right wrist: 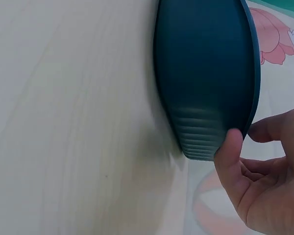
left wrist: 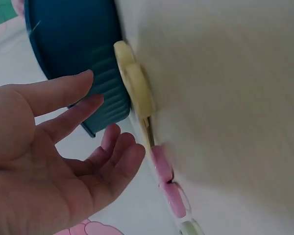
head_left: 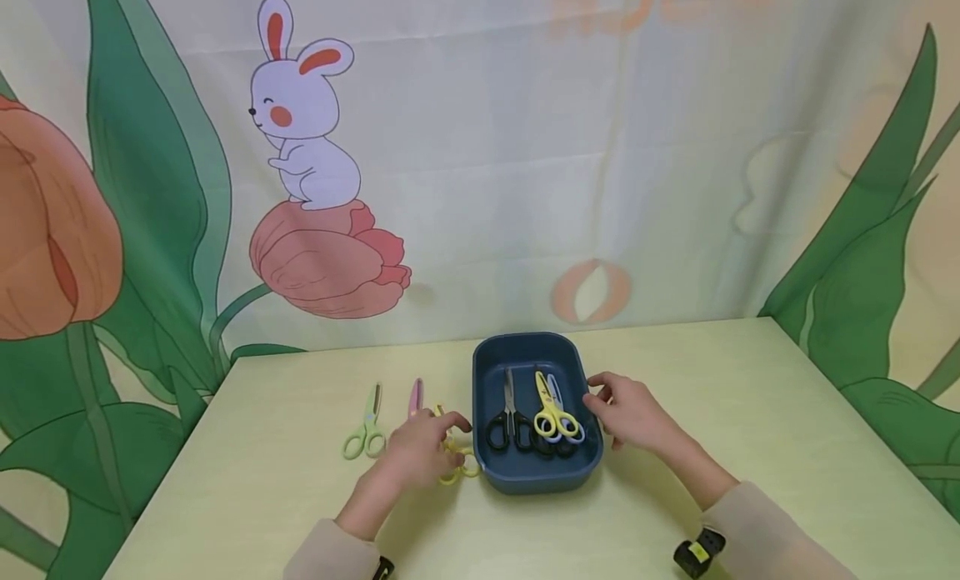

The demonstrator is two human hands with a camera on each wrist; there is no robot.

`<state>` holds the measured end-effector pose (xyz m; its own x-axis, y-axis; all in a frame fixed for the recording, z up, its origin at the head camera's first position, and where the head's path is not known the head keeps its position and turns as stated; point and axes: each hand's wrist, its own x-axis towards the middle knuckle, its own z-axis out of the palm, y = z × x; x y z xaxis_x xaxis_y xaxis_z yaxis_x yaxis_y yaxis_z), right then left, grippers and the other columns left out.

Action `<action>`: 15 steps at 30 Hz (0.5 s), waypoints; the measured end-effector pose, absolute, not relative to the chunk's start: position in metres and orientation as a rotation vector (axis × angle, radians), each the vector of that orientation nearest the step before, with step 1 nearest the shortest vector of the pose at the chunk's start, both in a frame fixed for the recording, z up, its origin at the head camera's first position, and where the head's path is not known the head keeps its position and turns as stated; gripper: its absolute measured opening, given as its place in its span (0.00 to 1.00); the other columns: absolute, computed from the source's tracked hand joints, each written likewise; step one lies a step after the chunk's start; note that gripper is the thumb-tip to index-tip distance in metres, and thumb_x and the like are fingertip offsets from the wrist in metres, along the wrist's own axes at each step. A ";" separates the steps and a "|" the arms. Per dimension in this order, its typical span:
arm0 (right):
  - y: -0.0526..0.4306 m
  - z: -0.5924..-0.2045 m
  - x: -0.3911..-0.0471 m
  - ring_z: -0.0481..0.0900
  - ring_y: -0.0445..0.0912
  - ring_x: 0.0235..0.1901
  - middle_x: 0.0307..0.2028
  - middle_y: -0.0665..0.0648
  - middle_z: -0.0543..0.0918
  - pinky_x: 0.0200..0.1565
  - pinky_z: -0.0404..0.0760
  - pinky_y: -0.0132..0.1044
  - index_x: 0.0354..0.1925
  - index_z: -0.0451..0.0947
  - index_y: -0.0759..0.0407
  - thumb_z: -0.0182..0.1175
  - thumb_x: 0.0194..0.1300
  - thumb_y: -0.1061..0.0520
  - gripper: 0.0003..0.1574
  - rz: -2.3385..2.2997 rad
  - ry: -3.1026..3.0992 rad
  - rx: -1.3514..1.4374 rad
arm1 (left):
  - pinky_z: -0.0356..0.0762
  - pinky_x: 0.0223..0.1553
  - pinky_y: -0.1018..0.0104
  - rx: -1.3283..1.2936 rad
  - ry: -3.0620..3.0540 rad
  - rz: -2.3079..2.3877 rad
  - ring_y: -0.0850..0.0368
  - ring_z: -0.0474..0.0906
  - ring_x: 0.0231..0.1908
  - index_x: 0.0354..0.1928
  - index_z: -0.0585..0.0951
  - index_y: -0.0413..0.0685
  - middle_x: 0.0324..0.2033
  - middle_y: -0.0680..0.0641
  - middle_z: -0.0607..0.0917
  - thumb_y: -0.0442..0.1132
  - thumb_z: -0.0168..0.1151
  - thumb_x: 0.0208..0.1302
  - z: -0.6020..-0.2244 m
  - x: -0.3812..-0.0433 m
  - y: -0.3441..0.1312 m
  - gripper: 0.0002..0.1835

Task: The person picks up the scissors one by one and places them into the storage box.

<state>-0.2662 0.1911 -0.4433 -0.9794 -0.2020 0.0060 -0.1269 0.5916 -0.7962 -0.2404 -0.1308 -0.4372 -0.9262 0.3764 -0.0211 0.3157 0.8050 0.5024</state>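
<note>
A dark blue bin (head_left: 540, 483) stands on the table with scissors inside: a black-handled pair (head_left: 511, 411), a yellow pair (head_left: 551, 407), and a lavender pair (head_left: 577, 432) partly under the yellow one. More black handle (head_left: 567, 450) shows beneath them. My left hand (head_left: 422, 447) is by the bin's left side, fingers loosely bent, over another yellow pair of scissors (left wrist: 138, 90) on the table. Beside that lies a pink pair (head_left: 416, 397), its handles hidden by this hand in the head view. My right hand (head_left: 628, 412) touches the bin's right side, thumb and forefinger at the rim.
Green scissors (head_left: 367, 426) lie left of the pink pair on the pale table (head_left: 247, 463). Behind the table's back edge hangs a printed cloth (head_left: 480, 188) with a rabbit and tulips.
</note>
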 end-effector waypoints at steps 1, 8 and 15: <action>0.191 -0.444 -0.266 0.76 0.48 0.17 0.35 0.60 0.79 0.20 0.83 0.44 0.65 0.70 0.74 0.56 0.76 0.59 0.26 -1.358 2.714 -0.273 | 0.73 0.42 0.44 0.568 2.879 0.733 0.50 0.73 0.40 0.54 0.83 0.53 0.37 0.44 0.78 0.37 0.74 0.60 -0.438 -0.240 -0.130 0.19; 0.193 -0.448 -0.268 0.77 0.48 0.18 0.34 0.61 0.79 0.20 0.84 0.46 0.62 0.72 0.74 0.55 0.76 0.60 0.23 -1.414 2.668 -0.259 | 0.73 0.36 0.53 0.649 2.871 0.708 0.46 0.73 0.41 0.51 0.86 0.47 0.40 0.39 0.82 0.32 0.78 0.51 -0.441 -0.232 -0.127 0.22; 0.194 -0.451 -0.270 0.80 0.49 0.19 0.36 0.64 0.81 0.23 0.86 0.49 0.62 0.71 0.74 0.55 0.75 0.61 0.23 -1.509 2.602 -0.247 | 0.73 0.37 0.51 0.664 2.880 0.645 0.44 0.76 0.43 0.46 0.87 0.47 0.39 0.39 0.84 0.30 0.78 0.50 -0.441 -0.234 -0.128 0.19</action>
<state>-0.2701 0.1944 -0.4512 -0.9791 -0.2018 -0.0245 -0.0790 0.4885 -0.8690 -0.2336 -0.1280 -0.4414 -0.8973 0.4411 -0.0170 0.3917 0.8133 0.4302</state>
